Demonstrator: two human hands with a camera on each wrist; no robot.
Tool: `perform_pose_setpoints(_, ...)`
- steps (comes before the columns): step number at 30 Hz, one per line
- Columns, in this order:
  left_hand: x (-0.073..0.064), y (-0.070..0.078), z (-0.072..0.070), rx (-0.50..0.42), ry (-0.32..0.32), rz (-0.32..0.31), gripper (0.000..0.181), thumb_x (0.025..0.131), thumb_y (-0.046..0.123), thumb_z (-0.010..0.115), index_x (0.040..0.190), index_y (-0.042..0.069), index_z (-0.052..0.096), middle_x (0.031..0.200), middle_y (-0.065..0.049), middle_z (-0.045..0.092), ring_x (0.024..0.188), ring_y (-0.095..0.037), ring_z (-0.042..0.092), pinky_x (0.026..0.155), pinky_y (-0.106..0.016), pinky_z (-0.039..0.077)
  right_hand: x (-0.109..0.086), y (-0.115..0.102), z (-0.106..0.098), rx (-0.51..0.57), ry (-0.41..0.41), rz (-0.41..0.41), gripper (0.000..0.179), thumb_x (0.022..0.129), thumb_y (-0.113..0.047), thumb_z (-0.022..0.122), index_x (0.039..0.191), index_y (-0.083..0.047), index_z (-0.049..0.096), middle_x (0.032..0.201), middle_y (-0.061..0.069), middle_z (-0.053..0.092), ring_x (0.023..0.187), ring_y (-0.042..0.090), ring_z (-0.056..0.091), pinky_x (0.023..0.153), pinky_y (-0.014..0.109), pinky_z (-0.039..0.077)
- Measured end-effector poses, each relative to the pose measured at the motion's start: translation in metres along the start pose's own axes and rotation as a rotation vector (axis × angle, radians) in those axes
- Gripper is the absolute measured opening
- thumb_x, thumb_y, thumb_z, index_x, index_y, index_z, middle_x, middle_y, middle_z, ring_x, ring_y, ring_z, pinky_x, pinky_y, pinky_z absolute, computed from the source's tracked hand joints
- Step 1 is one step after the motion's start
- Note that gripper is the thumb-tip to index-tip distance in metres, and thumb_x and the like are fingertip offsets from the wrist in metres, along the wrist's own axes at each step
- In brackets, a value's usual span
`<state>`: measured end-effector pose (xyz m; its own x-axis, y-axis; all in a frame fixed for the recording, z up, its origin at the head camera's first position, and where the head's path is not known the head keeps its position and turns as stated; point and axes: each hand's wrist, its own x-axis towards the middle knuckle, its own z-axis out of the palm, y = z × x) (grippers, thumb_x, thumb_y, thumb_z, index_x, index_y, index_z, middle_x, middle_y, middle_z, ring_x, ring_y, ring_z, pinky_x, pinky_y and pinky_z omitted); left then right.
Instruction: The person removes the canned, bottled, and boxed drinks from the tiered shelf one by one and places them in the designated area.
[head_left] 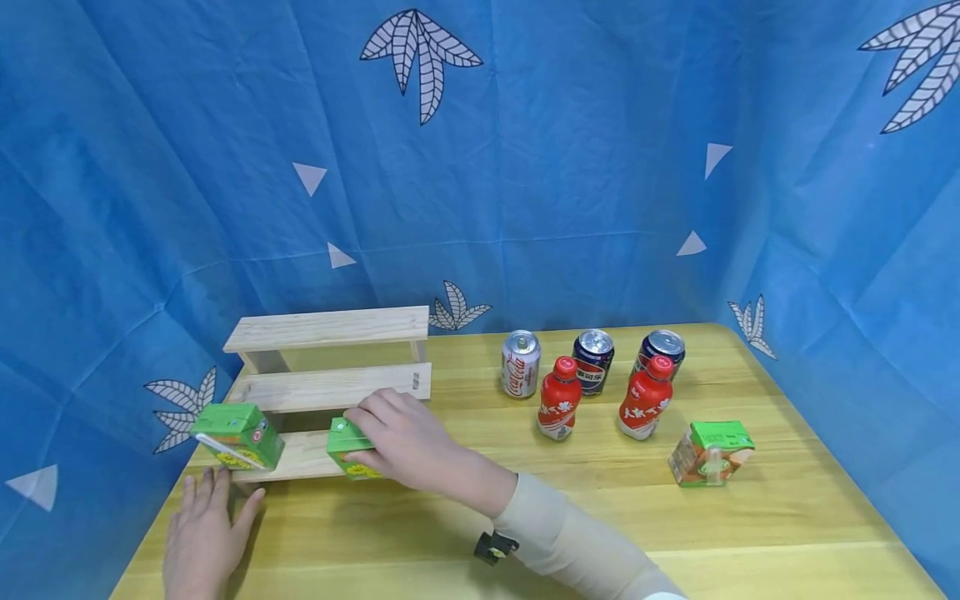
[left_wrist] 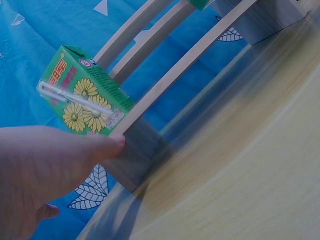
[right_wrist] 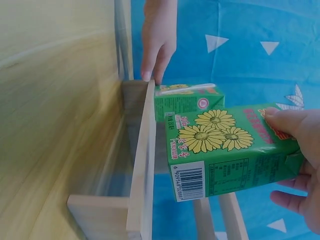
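My right hand (head_left: 408, 437) grips a green drink carton (right_wrist: 220, 152) with yellow flowers by its top end. In the right wrist view its barcode end faces the lowest board of a three-step wooden rack (head_left: 300, 454); I cannot tell whether they touch. A matching drink carton (head_left: 243, 437), with a straw on its side, stands at the left end of that board. Just in front of it, my left hand (head_left: 202, 529) touches the rack's left end, fingers extended and thumb spread. The left wrist view shows the thumb at the board's edge.
Right of the rack stand a silver Coca-Cola can (head_left: 521, 364), two dark blue cans (head_left: 592, 362) and two red bottles (head_left: 559, 400). A green and brown carton (head_left: 711, 454) stands farther right. Blue cloth (head_left: 570, 167) hangs behind and beside the wooden table (head_left: 787, 533).
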<state>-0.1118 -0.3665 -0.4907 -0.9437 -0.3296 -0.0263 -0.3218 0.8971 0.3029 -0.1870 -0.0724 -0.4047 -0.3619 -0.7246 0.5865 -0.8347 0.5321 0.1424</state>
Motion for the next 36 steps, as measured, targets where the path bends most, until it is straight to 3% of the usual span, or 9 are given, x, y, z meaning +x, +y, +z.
perform_pose_setpoints(10,0.000,-0.001,0.000,-0.005,-0.001,0.010,0.087,0.100,0.059,0.035,0.150,-0.009,0.019,0.155,-0.037,0.010,0.146,-0.050,-0.006,0.112,-0.074,0.010,-0.019,0.010,-0.012,-0.001,-0.001,0.044,0.051,0.090,-0.051,0.062,0.125,-0.015,0.061,0.115,-0.006,0.062,0.109,0.011,0.054,0.089,0.023,0.048)
perform_pose_setpoints(23,0.001,-0.003,0.001,-0.006,-0.007,0.014,0.087,0.099,0.060,0.035,0.150,-0.009,0.019,0.155,-0.037,0.010,0.146,-0.050,-0.006,0.112,-0.074,0.010,-0.043,0.021,-0.023,0.061,-0.038,0.055,0.051,0.090,-0.047,0.065,0.127,-0.013,0.060,0.119,-0.003,0.062,0.111,0.012,0.054,0.093,0.028,0.049)
perform_pose_setpoints(31,0.002,-0.002,0.000,-0.001,-0.020,-0.001,0.088,0.099,0.060,0.035,0.150,-0.009,0.018,0.155,-0.037,0.009,0.146,-0.050,-0.007,0.113,-0.073,0.009,-0.062,0.031,-0.031,0.046,-0.070,0.081,0.051,0.090,-0.047,0.064,0.128,-0.013,0.059,0.121,-0.002,0.062,0.115,0.015,0.055,0.096,0.031,0.051)
perform_pose_setpoints(36,0.001,-0.002,0.000,0.002,-0.010,0.008,0.088,0.099,0.061,0.035,0.150,-0.010,0.019,0.154,-0.038,0.010,0.146,-0.051,-0.006,0.113,-0.073,0.010,-0.077,0.038,-0.035,0.057,-0.031,0.079,0.049,0.087,-0.043,0.070,0.125,-0.013,0.061,0.115,-0.003,0.062,0.110,0.015,0.056,0.095,0.031,0.051)
